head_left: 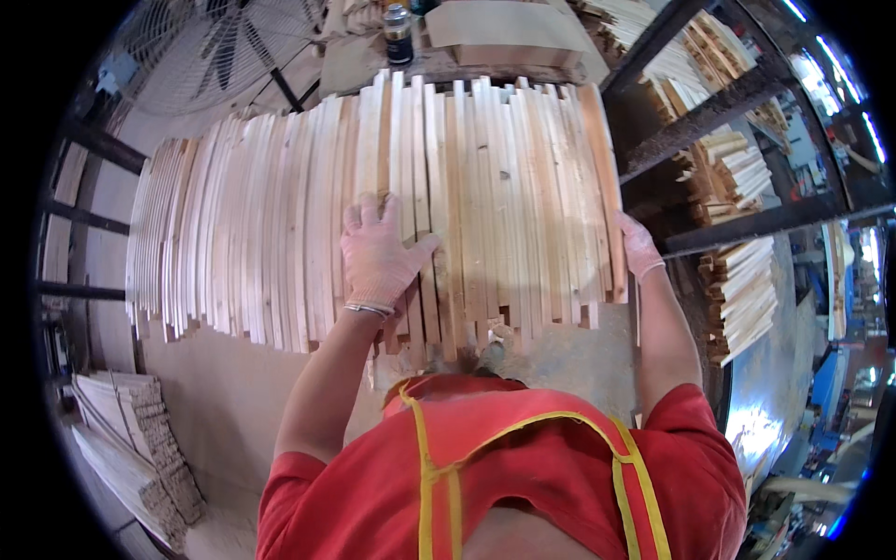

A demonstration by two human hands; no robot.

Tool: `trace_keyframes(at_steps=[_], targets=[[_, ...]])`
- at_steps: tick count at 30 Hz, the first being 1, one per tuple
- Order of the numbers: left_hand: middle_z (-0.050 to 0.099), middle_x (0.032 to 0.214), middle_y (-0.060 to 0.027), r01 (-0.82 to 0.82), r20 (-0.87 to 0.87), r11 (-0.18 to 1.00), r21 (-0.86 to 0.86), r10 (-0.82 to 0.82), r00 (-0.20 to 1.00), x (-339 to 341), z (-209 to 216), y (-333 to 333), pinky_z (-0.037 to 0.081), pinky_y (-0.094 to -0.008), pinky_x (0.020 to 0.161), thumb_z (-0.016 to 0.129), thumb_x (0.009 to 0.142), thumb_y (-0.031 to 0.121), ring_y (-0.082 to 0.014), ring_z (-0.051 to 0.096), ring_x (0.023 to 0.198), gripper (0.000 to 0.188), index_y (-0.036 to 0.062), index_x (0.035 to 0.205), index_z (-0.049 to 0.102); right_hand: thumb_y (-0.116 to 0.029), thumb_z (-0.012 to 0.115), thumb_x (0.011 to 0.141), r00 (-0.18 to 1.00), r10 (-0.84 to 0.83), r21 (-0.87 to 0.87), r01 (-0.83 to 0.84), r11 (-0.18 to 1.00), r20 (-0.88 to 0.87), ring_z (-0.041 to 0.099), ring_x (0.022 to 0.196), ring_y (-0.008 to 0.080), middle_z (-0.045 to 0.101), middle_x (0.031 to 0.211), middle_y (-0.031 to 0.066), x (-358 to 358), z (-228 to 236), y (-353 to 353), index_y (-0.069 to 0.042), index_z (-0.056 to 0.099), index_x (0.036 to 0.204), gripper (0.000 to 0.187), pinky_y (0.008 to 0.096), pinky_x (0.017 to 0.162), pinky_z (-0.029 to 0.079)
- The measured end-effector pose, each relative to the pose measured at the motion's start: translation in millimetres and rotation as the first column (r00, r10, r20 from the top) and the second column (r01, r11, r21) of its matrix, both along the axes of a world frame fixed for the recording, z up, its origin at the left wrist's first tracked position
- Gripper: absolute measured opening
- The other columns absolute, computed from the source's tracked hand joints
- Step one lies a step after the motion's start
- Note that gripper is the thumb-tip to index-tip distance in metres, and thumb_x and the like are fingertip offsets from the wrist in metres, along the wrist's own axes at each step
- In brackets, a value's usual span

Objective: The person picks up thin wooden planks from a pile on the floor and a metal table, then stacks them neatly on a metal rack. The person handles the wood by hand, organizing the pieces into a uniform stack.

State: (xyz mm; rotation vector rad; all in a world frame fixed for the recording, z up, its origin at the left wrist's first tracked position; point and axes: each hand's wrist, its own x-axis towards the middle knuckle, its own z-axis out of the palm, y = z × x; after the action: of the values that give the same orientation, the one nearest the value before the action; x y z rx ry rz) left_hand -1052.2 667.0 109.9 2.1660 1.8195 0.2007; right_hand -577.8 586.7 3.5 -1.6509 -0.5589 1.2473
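A wide row of narrow, pale wooden strips (pixel 271 215) lies side by side in front of me, their near ends uneven. My left hand (pixel 381 254), in a thin light glove, rests on top of the strips near the middle, fingers stretched forward and thumb spread to the right. At the right end of the row, my right hand (pixel 638 245), gloved too, presses against the outer side of the last wooden strip (pixel 603 187). Most of that hand's fingers are hidden behind the strip's edge, so I cannot see how they are bent.
A dark can (pixel 398 37) and a cardboard box (pixel 504 33) stand beyond the row. At the far left is a large fan (pixel 219 47). Black metal bars (pixel 709 112) rise on the right, with wood stacks (pixel 737 280) behind. A strip bundle (pixel 140 448) lies at lower left.
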Motion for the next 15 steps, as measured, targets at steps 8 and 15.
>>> trace_keyframes(at_steps=[8, 15], targets=[[0.045, 0.158, -0.019, -0.018, -0.009, 0.996, 0.09, 0.019, 1.0, -9, -20, 4, 0.041, -0.0485, 0.117, 0.076, 0.086, 0.051, -0.0383, 0.041, 0.147, 0.082, 0.0069, 0.151, 0.054, -0.053, 0.058, 0.1, 0.097, 0.5, -0.497, -0.056, 0.866, 0.86, 0.057, 0.133, 0.0444, 0.063, 0.14, 0.0271, -79, 77, 34, -0.002, 0.05, 0.152, 0.073, 0.0486, 0.114, 0.046], [0.051, 0.153, -0.0221, -0.203, 0.357, 0.938, -0.282, 0.299, 0.885, -63, -30, 37, 0.045, -0.0414, 0.116, 0.08, 0.086, 0.041, -0.0363, 0.056, 0.137, 0.087, -0.0026, 0.153, 0.047, -0.04, 0.067, 0.099, 0.568, 0.457, -0.099, -0.548, 0.831, 0.684, 0.06, 0.135, 0.0344, 0.061, 0.148, 0.0226, -200, 119, 74, -0.002, 0.045, 0.158, 0.073, 0.0431, 0.116, 0.045]])
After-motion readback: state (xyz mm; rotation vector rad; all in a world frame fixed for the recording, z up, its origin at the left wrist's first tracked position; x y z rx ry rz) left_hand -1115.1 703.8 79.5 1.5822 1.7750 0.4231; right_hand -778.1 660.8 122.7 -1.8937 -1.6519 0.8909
